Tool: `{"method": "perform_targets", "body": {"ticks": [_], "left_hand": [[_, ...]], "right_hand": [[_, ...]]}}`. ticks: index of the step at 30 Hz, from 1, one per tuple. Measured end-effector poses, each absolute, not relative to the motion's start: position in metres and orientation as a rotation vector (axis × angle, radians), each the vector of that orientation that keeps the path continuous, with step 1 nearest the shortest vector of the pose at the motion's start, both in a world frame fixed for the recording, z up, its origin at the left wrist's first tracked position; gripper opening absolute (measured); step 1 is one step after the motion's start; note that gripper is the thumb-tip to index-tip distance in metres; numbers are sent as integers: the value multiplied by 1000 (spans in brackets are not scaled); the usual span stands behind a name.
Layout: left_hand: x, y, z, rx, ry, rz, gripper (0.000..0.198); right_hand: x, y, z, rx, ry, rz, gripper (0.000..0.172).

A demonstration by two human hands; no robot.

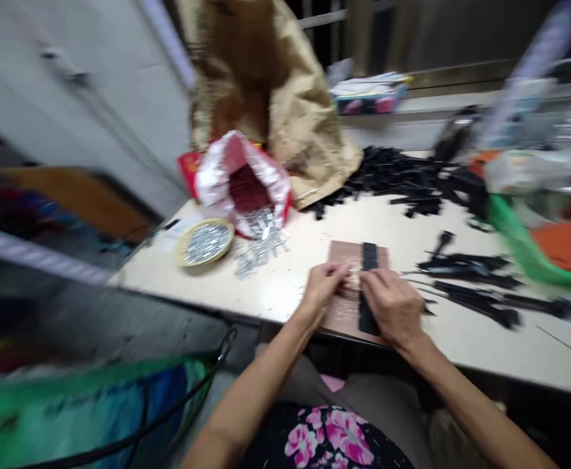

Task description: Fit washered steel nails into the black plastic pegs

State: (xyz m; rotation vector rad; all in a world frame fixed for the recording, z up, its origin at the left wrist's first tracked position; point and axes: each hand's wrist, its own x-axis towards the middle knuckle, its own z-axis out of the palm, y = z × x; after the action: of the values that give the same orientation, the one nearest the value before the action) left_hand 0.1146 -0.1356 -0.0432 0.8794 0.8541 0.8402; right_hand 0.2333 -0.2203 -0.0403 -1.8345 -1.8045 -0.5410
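Observation:
A brown board [343, 318] lies at the table's front edge, with a black strip [369, 256] running lengthwise over its right side. My left hand [323, 286] rests over the board's left part, thumb and fingertips pinched together; what they hold, if anything, is too small to make out. Curled fingers of my right hand [394, 305] grip the black strip near its middle, covering part of it. To the right of this hand lie several black straps [471, 270] in a loose bunch.
A yellow dish [180, 254] of small metal pieces stands at left. Beside it, an open red-and-white bag [217, 172] spills metal pieces. A tan sack [295, 143] and a heap of black straps [397, 172] lie behind. At right sits a green basket [515, 244].

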Motion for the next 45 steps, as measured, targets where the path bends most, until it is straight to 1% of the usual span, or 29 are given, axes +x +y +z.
{"method": "perform_targets", "body": {"ticks": [3,7,13,16,18,20,24,26,31,35,39,45], "left_hand": [[114,-137,-51,913,833,846,39],[108,-141,-52,898,858,844,38],[102,-146,-52,852,816,842,39],[100,-142,-54,893,826,854,39],[98,-142,-53,961,855,864,36],[97,-142,-50,1021,871,868,34],[99,-132,-48,895,874,851,34],[103,-127,-46,818,848,806,33],[109,-127,-43,783,840,798,32],[107,-124,-42,766,859,742,37],[106,-120,-41,797,895,716,41],[108,-120,-39,883,913,748,33]], "right_hand": [[235,-222,-48,-1903,-1735,-493,21],[230,-224,-52,-2004,-1700,-348,24],[226,-228,-55,-1937,-1785,-502,31],[225,-225,-54,-2000,-1731,-337,30],[223,-224,-50,-1957,-1740,-146,29],[221,-222,-45,-1863,-1784,-37,28],[221,-212,-41,-1867,-1845,-422,25],[223,-208,-41,-1897,-1864,-514,26],[225,-208,-38,-1988,-1808,-448,21],[228,-207,-36,-1995,-1825,-425,20],[232,-205,-37,-1988,-1825,-331,22],[233,-206,-36,-2024,-1770,-221,24]]}}
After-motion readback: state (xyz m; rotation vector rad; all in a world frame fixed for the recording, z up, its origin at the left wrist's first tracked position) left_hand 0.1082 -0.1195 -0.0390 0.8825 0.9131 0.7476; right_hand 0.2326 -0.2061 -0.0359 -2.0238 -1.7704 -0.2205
